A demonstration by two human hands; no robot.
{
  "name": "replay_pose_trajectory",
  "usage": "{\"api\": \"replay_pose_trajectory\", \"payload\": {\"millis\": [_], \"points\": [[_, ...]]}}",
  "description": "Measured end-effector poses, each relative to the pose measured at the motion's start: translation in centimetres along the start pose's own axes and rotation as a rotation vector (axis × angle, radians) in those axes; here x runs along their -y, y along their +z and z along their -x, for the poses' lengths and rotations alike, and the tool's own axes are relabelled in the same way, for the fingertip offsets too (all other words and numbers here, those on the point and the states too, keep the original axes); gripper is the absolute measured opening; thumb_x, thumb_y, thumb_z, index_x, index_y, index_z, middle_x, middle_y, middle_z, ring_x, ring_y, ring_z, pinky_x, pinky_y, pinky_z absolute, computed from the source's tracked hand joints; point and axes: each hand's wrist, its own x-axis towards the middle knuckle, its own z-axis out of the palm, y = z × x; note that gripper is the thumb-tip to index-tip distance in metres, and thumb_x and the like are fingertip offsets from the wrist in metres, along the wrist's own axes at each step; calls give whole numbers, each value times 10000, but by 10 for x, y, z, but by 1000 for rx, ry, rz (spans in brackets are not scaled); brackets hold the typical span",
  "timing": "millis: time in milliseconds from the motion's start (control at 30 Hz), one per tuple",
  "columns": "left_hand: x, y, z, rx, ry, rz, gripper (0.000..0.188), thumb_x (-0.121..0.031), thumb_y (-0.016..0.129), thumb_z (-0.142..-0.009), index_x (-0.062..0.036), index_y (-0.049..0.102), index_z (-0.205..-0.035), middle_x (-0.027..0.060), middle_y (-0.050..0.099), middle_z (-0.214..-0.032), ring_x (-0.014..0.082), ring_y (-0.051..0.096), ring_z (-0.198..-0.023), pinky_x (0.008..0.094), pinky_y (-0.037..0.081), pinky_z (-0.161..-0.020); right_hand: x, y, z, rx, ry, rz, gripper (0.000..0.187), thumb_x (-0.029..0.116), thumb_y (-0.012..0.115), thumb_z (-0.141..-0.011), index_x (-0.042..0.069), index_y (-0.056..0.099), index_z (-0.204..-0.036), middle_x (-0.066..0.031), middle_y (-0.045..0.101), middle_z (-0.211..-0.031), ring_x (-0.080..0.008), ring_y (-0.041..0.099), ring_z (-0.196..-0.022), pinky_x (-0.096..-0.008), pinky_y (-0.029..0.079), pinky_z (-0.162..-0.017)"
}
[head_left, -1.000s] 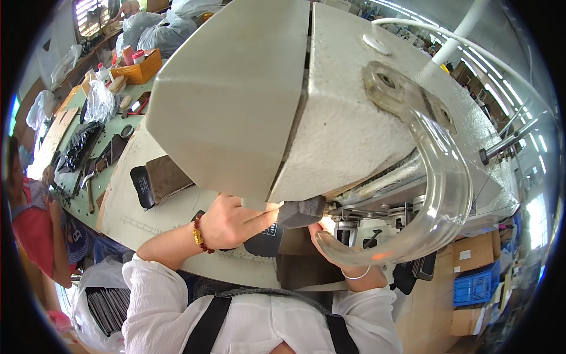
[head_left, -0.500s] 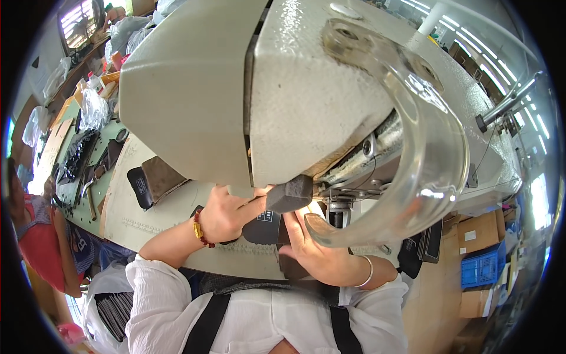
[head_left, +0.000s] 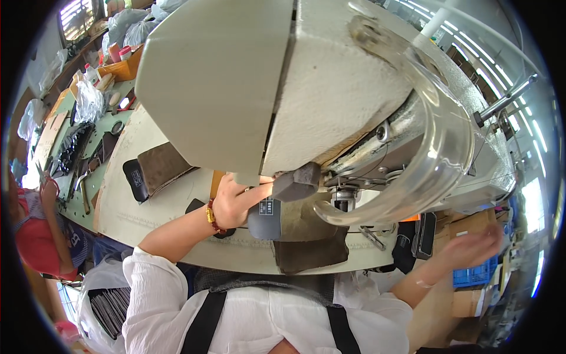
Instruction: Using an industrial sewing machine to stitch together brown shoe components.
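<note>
My left hand (head_left: 236, 203), with a beaded bracelet, lies beside the sewing machine head (head_left: 212, 88). Its stretched index finger reaches toward a dark grey block (head_left: 298, 182) on the machine, which hides part of the fingers. Just below that hand is a flat brown leather piece (head_left: 303, 219) with a grey labelled end (head_left: 265, 219). Another dark brown flap (head_left: 312, 252) hangs toward the table's near edge. Far out to the right, past the table, my right hand (head_left: 474, 248) is raised and smeared by motion, so its fingers are unclear.
A clear plastic guard (head_left: 454, 147) curves over the needle area. Left on the table lies a brown leather piece with a black end (head_left: 156, 171). Black cases (head_left: 423, 236) sit at the right edge, near a blue crate (head_left: 471, 274). A co-worker in red (head_left: 44, 230) sits at far left.
My right hand has left the leather piece by the needle and swung out to the right. That uncovers the brown leather. My left hand stays beside the machine; the whole view has shifted slightly.
</note>
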Motion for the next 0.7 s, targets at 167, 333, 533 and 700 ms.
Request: {"api": "replay_pose_trajectory", "payload": {"millis": [167, 333, 533, 700], "points": [[8, 13, 17, -8, -513, 539, 285, -62, 745, -673, -42, 727, -957, 95, 715, -1041, 265, 664, -854, 360, 529, -699, -175, -28, -102, 223, 644, -47, 532, 330, 489, -1115, -94, 512, -1436, -166, 572, -1436, -254, 515, -1352, -360, 389, -1146], [10, 6, 23, 155, -497, 445, 240, -100, 743, -709, -69, 731, -947, 79, 700, -1023, 221, 655, -853, 335, 545, -671, -257, -45, -179, 624, 583, 400, 458, 308, 454, -1117, -82, 631, -1278, -135, 654, -1250, -179, 587, -1114, -318, 459, -974], [-9, -27, -14, 39, 390, -361, 175, -151, 766, -745, -63, 693, -877, 147, 697, -1020, 218, 646, -756, 356, 536, -634, -286, -19, -238, 928, 588, 300, 420, 276, 485, -1081, -69, 654, -1253, -117, 663, -1209, -159, 586, -1055, -316, 471, -929], [-8, -23, -14, 64, 316, -314, 168, -158, 771, -780, -53, 688, -881, 196, 703, -1038, 202, 621, -681, 339, 518, -599, -270, -11, -215, 671, 639, 285, 457, 301, 485, -1076, -50, 656, -1313, -124, 672, -1270, -182, 610, -1155, -308, 466, -1002]]}}
